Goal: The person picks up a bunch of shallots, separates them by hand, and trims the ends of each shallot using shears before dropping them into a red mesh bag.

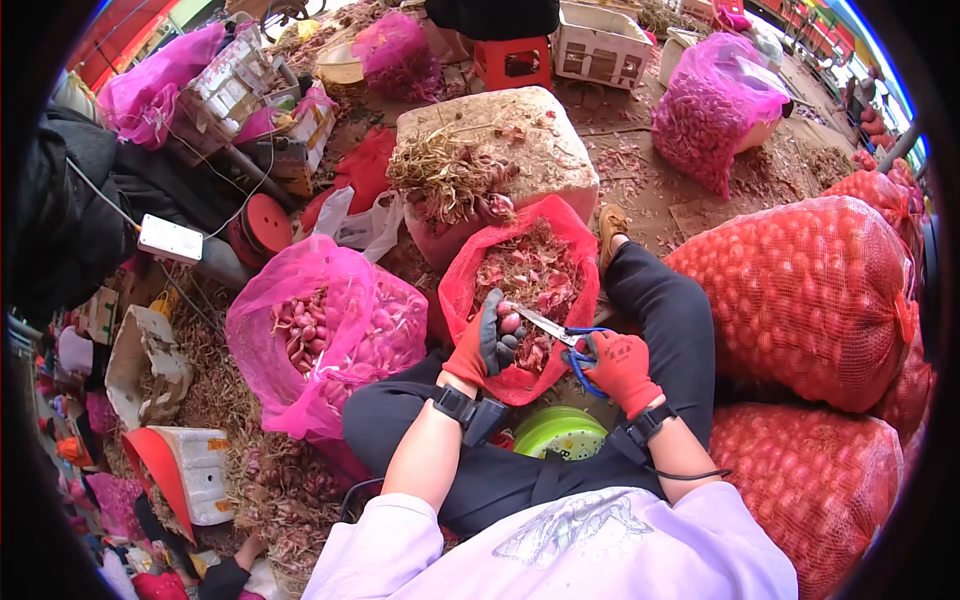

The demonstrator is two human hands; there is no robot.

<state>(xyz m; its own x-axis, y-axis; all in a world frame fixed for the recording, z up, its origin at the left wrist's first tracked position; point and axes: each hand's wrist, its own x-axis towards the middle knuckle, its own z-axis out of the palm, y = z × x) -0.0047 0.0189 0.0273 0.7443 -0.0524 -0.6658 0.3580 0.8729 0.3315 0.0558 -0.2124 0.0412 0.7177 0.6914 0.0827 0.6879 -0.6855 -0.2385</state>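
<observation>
My left hand, in a red and grey work glove, has its fingers curled around a shallot. In my right hand, gloved in red, is a pair of scissors with blue handles; the blades point left and their tips are at the shallot. Both hands are over the near part of an open red mesh bag, which holds dry skins and trimmings. To the left stands an open pink mesh bag of shallots.
A foam block beyond the bag carries a bunch of dry-stalked shallots. Full red net sacks are stacked at right. A green round container lies between my legs. A pink bag stands farther off; a cable box hangs at left.
</observation>
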